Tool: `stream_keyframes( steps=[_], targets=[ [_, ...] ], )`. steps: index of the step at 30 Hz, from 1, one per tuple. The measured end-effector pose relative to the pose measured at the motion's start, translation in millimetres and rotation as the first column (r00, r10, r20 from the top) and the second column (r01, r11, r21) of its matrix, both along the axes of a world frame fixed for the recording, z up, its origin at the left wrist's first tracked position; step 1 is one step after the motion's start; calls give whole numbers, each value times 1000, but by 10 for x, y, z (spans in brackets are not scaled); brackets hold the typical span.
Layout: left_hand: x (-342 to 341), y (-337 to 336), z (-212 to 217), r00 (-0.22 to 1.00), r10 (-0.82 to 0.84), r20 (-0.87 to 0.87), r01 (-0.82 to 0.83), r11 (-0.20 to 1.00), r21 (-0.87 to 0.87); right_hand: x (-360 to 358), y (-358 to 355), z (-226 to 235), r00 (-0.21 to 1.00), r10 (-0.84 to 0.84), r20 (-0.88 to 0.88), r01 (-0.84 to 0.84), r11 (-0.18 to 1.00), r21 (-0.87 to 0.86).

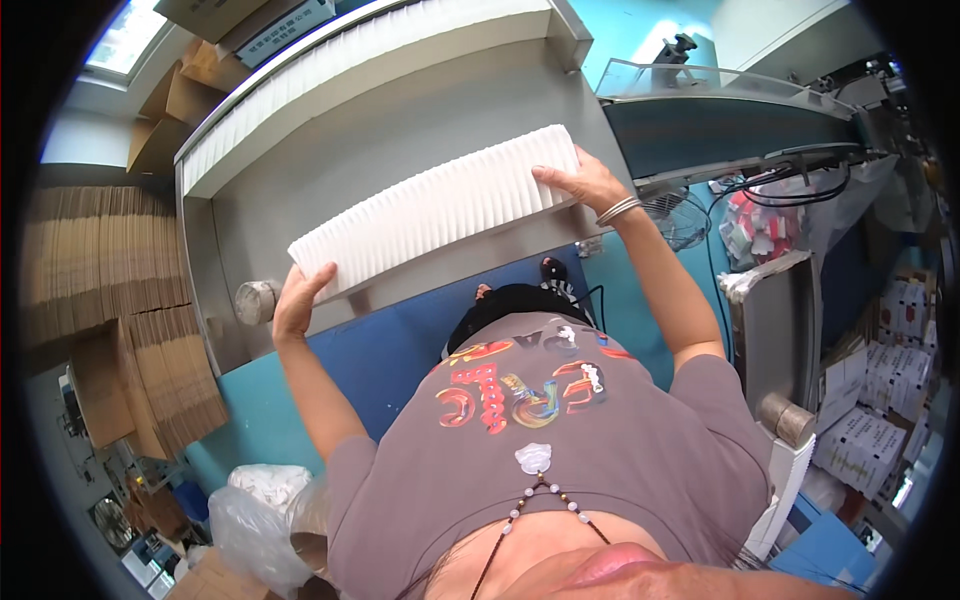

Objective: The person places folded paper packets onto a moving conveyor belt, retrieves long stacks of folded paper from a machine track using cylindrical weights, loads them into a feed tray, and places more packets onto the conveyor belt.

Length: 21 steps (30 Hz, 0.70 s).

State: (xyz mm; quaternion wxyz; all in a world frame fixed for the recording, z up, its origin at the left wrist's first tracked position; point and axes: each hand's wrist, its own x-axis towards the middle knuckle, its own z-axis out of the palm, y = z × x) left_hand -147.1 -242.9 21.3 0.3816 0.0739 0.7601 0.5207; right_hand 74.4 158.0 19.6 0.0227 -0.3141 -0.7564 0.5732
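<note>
white pleated paper, a long filter block (440, 205), lies slantwise across the middle of the frame on the grey desk (400, 120). the left hand (298, 300) presses flat against its lower-left end, fingers spread and only loosely curled over the end face; the right hand (585, 180) cups the upper-right end, fingers over the top edge, thumb on the near side. both hands squeeze the block between them rather than closing round it.

by my reading the block is already gathered and squared, its folds tight and even, and it sits near the front edge of the desk; whether it rests fully on the surface or is lifted a little i cannot tell. a second, longer pleated strip (360, 70) lies along the far edge of the desk, upper left to upper centre, untouched, so more of the same work seems left. flat cardboard stacks (100, 260) stand at the left of the frame.
</note>
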Motion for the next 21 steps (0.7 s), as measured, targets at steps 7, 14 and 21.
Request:
stream_keyframes(
  steps=[7, 14, 21],
  targets=[
    [289, 314, -26, 996, 45, 81, -52, 994, 95, 378, 431, -95, 1000, 6, 14, -5, 998, -61],
    [359, 369, 10, 969, 225, 98, -231, 971, 57, 441, 672, -153, 964, -264, 13, 231, 819, -524],
    [363, 275, -27, 950, 286, 126, -294, 954, 50, 538, 1045, -417, 986, -111, 126, 156, 884, -440]
  ],
)
